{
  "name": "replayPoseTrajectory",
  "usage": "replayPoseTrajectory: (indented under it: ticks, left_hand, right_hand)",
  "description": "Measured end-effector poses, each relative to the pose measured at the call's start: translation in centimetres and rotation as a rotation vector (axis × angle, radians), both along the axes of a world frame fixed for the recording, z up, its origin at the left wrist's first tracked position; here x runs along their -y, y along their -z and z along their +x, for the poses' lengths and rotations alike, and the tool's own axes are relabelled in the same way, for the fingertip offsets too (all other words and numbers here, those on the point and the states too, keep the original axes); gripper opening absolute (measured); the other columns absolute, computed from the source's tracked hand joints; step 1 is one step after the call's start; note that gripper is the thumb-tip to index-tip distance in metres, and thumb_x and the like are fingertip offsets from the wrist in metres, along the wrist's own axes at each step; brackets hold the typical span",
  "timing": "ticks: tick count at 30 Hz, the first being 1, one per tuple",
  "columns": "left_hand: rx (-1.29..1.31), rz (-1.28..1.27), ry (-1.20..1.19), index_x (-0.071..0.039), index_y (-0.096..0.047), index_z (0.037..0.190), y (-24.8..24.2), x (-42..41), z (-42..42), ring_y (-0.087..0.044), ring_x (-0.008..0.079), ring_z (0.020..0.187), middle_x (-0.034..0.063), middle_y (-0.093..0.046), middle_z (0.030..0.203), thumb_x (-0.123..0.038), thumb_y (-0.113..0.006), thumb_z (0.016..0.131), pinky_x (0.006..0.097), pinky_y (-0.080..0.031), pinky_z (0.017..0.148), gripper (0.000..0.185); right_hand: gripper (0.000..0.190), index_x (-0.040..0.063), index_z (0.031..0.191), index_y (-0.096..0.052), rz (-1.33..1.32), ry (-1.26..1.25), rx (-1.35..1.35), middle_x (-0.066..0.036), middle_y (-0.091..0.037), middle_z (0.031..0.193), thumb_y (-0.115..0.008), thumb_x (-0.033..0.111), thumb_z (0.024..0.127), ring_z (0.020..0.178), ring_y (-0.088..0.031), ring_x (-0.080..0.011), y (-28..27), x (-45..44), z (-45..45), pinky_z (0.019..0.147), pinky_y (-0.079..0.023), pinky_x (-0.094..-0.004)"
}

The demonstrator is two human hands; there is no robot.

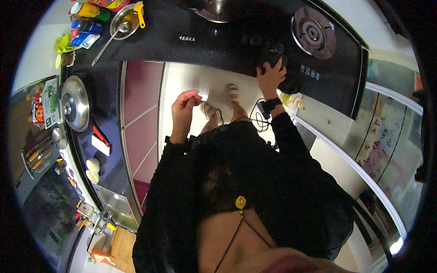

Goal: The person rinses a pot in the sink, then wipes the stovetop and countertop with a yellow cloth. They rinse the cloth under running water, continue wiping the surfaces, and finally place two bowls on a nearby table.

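Note:
My right hand [270,77] is at the front edge of a black glass gas hob [222,51], its fingers spread over the dark control area. Whether the fingertips grip a control knob there is too dark to tell. A round burner [311,32] lies beyond this hand to the right, and a yellow-capped oil bottle [292,100] stands just below the wrist. In front of my body, above the pale floor, my left hand [184,105] is raised with its fingers curled towards the thumb. I see nothing clearly held in it. A thin black cable [261,123] hangs near my right wrist.
At the back left, a metal bowl [123,22] holds a ladle [111,46], beside several bottles and jars [87,13]. A steel pan lid [75,103], a red-handled knife [100,140] and small bowls [92,170] lie along the left counter. A sliding door frame [355,170] runs on the right.

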State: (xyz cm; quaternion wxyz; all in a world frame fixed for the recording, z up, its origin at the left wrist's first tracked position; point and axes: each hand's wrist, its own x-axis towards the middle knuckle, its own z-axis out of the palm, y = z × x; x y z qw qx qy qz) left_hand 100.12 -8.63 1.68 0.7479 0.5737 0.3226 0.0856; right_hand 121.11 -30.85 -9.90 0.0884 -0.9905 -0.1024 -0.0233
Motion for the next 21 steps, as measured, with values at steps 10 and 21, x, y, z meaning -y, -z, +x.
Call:
replayPoseTrajectory:
  ticks: [10, 21]
  left_hand:
    - [-0.035, 0.015, -0.143, 0.002, -0.06, 0.106, 1.3, -3.2, -5.7, -0.061, 0.0158, 0.08, 0.0071, -0.064, 0.087, -0.002, -0.048, 0.093, 0.0288, -0.049, 0.077, 0.017]
    - [0.016, -0.005, -0.2, 0.003, -0.059, 0.107, 1.7, -5.1, -7.7, -0.061, 0.015, 0.078, 0.0076, -0.065, 0.087, -0.003, -0.048, 0.093, 0.0277, -0.049, 0.075, 0.018]
  right_hand:
    - [0.027, 0.016, 0.101, -0.067, 0.167, -0.423, -0.175, -0.021, -0.033, 0.14, -0.067, 0.026, 0.076, 0.118, -0.036, -0.0413, -1.9, -21.9, -4.6, 0.09, -0.04, -0.0536]
    - [0.028, 0.002, 0.09, -0.056, 0.973, -0.432, -0.317, -0.01, -0.057, 0.086, -0.07, 0.011, 0.068, 0.083, -0.057, -0.0198, -7.4, -18.8, 1.3, 0.074, -0.047, -0.0303]
